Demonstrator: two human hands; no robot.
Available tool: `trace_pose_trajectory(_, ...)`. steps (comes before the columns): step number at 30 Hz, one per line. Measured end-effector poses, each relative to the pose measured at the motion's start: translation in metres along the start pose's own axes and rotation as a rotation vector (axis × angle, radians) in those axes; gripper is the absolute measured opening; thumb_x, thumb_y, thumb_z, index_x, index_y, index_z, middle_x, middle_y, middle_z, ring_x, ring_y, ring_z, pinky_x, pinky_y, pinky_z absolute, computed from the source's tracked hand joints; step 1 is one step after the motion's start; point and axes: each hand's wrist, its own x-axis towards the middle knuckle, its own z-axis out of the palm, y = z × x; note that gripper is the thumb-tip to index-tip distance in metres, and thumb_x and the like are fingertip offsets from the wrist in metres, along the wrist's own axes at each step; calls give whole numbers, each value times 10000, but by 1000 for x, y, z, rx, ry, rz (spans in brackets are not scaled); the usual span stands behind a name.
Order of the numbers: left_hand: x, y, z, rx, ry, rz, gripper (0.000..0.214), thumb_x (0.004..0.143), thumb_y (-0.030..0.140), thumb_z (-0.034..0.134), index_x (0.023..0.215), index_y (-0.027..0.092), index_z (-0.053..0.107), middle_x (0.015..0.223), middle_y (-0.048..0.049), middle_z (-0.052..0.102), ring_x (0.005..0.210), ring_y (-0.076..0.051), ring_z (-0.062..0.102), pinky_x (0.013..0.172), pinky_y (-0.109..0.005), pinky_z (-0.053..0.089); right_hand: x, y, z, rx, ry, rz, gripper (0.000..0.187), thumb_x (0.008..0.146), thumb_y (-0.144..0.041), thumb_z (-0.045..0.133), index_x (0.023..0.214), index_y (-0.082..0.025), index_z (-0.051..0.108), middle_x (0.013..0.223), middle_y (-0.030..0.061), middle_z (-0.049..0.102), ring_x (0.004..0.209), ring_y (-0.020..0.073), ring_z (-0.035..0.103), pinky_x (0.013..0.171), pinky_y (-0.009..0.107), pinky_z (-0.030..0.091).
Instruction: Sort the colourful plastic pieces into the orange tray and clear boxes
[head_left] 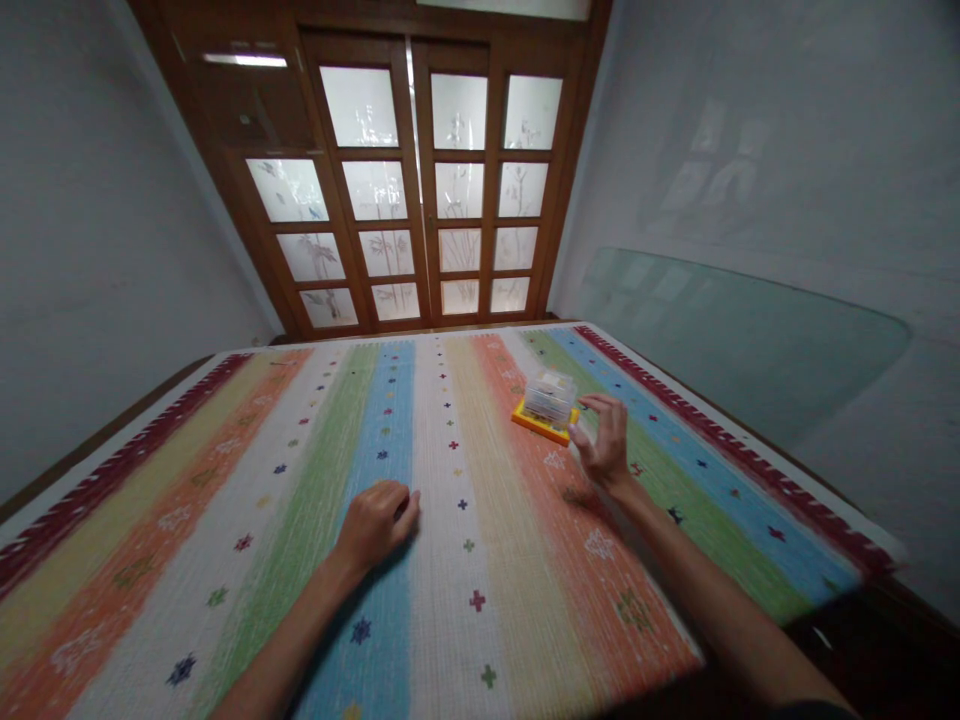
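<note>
A small stack of clear plastic pieces (551,395) stands on a flat yellow base (541,424), on the orange stripe of a striped cloth (431,540). My right hand (604,440) is at the right side of this stack, fingers bent and thumb apart from them. The thumb tip comes close to the corner of the yellow base; whether it touches, I cannot tell. My left hand (379,522) rests on the cloth over the blue stripe, its fingers curled into a loose fist with the thumb alongside. Nothing shows in it.
The cloth covers a wide table, whose far edge lies before wooden doors with glass panes (420,190). A pale green glass panel (735,330) leans on the right wall. White walls flank both sides. Dark floor shows at the lower right.
</note>
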Motion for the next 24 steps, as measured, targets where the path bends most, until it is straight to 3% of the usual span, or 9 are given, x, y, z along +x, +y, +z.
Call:
trace_pose_trajectory(5, 15, 0, -1, -99, -7, 13, 229, 1003, 271, 468, 892, 172, 641, 863, -83, 668, 774, -208, 657, 727, -349, 561, -11, -54, 15, 190, -362, -251, 424, 955, -450, 515, 1298, -206, 553, 1301, 153, 573, 1206, 322, 545, 1022, 551, 443)
trace_pose_trajectory(9, 12, -1, 11, -130, -27, 24, 264, 993, 323, 516, 1176, 175, 637, 1165, -140, 684, 1052, -268, 676, 916, -441, 582, -29, -80, 29, 190, -621, -270, 527, 955, -477, 543, 1387, -175, 536, 1464, 187, 514, 1337, 327, 485, 1107, 545, 400)
trace_pose_trajectory(14, 0, -4, 17, -110, -156, -7, 482, 1026, 407, 481, 1456, 190, 482, 1495, -161, 532, 1360, -317, 531, 1135, -550, 445, -44, -92, 30, 127, -954, -230, 693, 984, -557, 489, 1529, -131, 441, 1640, 187, 313, 1535, 325, 226, 1231, 555, 216)
trace_pose_trajectory(18, -6, -3, 20, -121, -267, 34, 584, 1037, 437, 465, 1557, 191, 364, 1588, -150, 424, 1473, -316, 397, 1205, -580, 337, -44, -93, 24, 134, -1063, -195, 770, 987, -630, 445, 1586, -155, 354, 1665, 166, 240, 1559, 318, 146, 1247, 577, 145)
trace_pose_trajectory(24, -7, 1, 23, -132, -322, 43, 629, 1034, 463, 473, 1586, 205, 317, 1635, -129, 338, 1527, -308, 284, 1219, -576, 308, -45, -95, 18, 163, -1141, -191, 806, 991, -670, 416, 1608, -168, 288, 1671, 140, 199, 1562, 294, 130, 1265, 546, 108)
